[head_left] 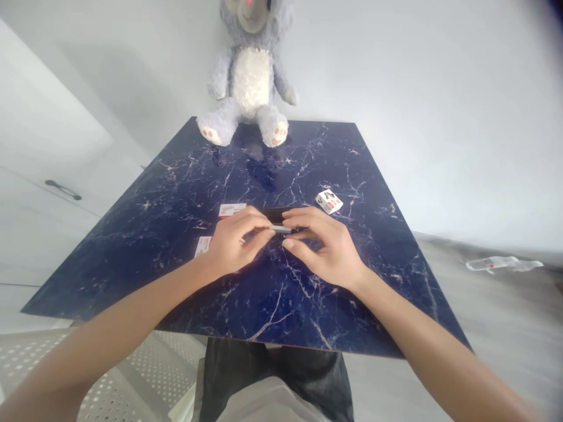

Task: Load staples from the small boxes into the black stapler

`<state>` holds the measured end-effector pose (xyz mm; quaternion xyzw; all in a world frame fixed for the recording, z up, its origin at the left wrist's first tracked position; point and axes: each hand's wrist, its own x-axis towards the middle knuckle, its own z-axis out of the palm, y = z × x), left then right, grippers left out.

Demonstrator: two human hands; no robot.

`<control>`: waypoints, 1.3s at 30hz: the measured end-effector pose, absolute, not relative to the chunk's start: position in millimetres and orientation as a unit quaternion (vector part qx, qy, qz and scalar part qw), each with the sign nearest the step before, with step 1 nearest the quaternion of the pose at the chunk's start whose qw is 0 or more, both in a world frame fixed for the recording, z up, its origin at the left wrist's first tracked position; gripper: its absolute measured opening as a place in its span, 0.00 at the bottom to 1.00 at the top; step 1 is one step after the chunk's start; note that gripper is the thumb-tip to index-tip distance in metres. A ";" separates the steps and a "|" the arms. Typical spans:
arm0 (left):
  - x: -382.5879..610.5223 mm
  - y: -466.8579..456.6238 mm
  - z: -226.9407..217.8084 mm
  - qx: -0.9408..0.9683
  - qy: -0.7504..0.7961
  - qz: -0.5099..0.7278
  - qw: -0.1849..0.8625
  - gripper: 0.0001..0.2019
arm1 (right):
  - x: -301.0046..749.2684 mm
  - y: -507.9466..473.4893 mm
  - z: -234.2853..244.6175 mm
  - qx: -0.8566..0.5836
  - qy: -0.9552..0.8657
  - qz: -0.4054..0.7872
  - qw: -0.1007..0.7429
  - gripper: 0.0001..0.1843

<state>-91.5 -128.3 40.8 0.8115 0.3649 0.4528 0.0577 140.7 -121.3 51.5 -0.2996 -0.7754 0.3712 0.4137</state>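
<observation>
A small silver strip, perhaps a row of staples, is held a little above the middle of the table. My left hand pinches its left end between thumb and fingers. Around the strip's right end, my right hand has its thumb and fingers apart; whether a fingertip touches the strip I cannot tell. A long black object lies just behind the strip, partly covered by my fingers, its kind unclear. Two small white and red boxes, the farther box and the nearer box, lie by my left hand, partly hidden.
Another small white box with dark pictures stands beyond my right hand. A grey plush toy sits at the far edge of the dark blue marbled table. A clear plastic bottle lies on the floor at right.
</observation>
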 end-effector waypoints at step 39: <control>-108.9 -102.0 36.0 0.836 0.490 0.245 0.044 0.16 | 176.1 -72.3 27.0 -0.394 -0.894 0.060 0.205 0.11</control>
